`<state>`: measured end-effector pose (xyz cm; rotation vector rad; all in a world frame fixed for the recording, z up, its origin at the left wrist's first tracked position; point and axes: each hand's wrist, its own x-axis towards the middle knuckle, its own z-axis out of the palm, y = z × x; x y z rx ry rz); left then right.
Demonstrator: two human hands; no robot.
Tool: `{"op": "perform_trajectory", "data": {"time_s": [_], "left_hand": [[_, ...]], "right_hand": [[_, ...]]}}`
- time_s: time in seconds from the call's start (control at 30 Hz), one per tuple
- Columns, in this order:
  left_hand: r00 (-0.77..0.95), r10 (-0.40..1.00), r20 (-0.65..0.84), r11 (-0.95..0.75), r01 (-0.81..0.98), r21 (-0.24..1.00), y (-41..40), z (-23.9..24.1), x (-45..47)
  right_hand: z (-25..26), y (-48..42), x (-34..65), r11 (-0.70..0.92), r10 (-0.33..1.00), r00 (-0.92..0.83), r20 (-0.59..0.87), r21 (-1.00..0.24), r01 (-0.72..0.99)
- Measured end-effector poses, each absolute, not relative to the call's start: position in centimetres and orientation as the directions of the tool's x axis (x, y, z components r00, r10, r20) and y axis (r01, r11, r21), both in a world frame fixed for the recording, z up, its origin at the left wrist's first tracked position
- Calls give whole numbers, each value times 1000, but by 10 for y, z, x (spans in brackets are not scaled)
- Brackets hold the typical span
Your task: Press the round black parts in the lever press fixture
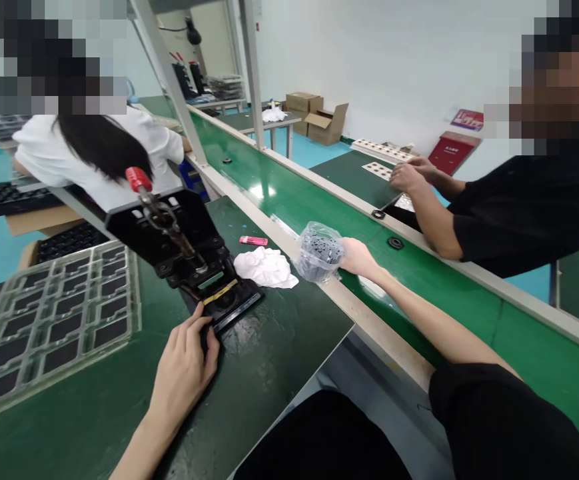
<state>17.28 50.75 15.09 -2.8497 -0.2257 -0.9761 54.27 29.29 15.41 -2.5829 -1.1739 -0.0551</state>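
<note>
My left hand [188, 350] rests at the front of a black toggle press [219, 293] with a red-tipped lever. Its fingers are loosely bent and the thumb stands apart; the index fingertip touches the press base near a yellow strip [220, 292]. In my right hand [359, 259] is a clear plastic bag [319, 253] packed with thin grey pieces, held over the near rail of the green conveyor belt [449, 300]. The fingers behind the bag are partly hidden. Between press and bag lie a crumpled white cloth [265, 268] and a pink lighter-like item [253, 241].
A clear compartment tray [64, 327] with dark flat parts lies left on the green table [269, 353]. Black rings [395, 243] sit on the belt. A co-worker in black [529, 207] handles parts across it; another in white [104, 153] sits beyond the press. Cardboard boxes [326, 123] stand behind.
</note>
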Motion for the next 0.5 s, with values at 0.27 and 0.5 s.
{"op": "perform_trajectory", "data": {"time_s": [0.27,0.5], "left_hand": [[796,188,575,-973,230,0,503,149,167],[787,170,594,-981,192,28,507,146,167]], "right_hand": [[150,241,544,-593,713,634,301,-225,773],[142,210,567,-592,714,623,319,-199,781]]}}
